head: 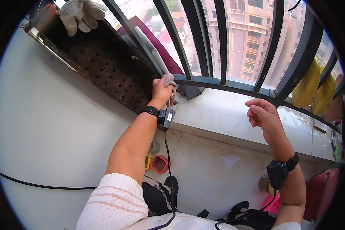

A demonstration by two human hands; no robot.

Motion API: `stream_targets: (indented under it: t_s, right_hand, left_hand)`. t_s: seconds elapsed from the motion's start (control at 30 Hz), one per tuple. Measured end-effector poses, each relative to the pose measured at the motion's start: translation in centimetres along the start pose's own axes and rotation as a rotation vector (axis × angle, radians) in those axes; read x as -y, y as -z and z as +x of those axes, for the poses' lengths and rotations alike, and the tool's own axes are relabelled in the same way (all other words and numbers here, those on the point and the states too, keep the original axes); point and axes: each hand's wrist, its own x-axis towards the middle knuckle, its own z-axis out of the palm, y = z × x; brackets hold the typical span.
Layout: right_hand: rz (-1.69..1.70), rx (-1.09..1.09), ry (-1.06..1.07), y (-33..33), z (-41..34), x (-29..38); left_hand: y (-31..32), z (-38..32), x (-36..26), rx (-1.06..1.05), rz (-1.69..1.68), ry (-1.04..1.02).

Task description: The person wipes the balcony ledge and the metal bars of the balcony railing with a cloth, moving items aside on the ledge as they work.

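My left hand grips a greyish cloth rag against the lower rail of a dark metal railing, by the corner of a rusty perforated metal trough. Part of the rag hangs down beside my wrist. My right hand is raised over the white tiled ledge, fingers loosely curled and apart, with nothing in them. Each wrist wears a strap with a black device and a cable.
A knitted work glove lies on the trough's far end. Dark flat pieces rest on the ledge. Yellow objects are at the right railing. A red pot, a paper scrap and a red seat-like object are lower down.
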Motion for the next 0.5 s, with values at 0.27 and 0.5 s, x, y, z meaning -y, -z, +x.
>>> stream_targets:
  t_s: [0.27,0.5]
  right_hand:
    - [-0.032,-0.063,-0.072,0.6,0.3,-1.1]
    - [-0.037,-0.031,-0.129,1.1,0.4,-2.1]
  left_hand:
    - [0.0,-6.6,-8.3,1.145,-0.76,0.223]
    - [1.6,-8.1,-12.0,1.266,-1.243,0.312]
